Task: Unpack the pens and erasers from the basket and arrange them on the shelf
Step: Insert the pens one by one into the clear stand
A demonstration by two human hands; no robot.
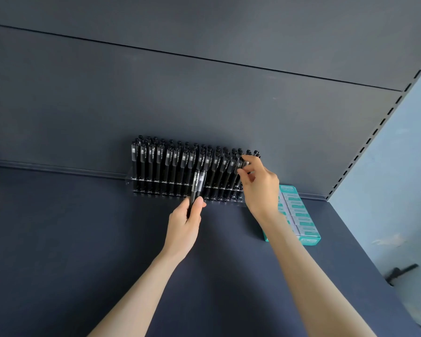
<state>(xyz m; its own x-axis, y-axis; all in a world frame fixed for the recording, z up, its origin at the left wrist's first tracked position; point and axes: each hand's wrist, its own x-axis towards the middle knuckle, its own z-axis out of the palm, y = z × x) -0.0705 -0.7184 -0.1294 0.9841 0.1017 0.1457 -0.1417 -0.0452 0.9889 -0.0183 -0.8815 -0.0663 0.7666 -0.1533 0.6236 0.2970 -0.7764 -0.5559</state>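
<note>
A dark back panel rose behind the shelf, crossed by a thin seam, and a slotted upright ran along its right edge against a pale wall. A small dark fitting stuck out from that wall, low at the right.

On the shelf, against the panel, stood a clear rack packed with rows of black pens, upright and leaning slightly, with pale printed labels near their clips. Just right of the rack lay a teal box of erasers, its white-and-teal sleeves in a row; the right forearm crossed in front of its near left corner and hid part of it.

The left hand was in front of the rack's middle, fingers and thumb curled round a small bundle of pens that pointed up and overlapped the stored rows. The right hand was at the rack's right end, thumb and fingertips pinching the top of an end pen there, the other fingers loosely bent.
</note>
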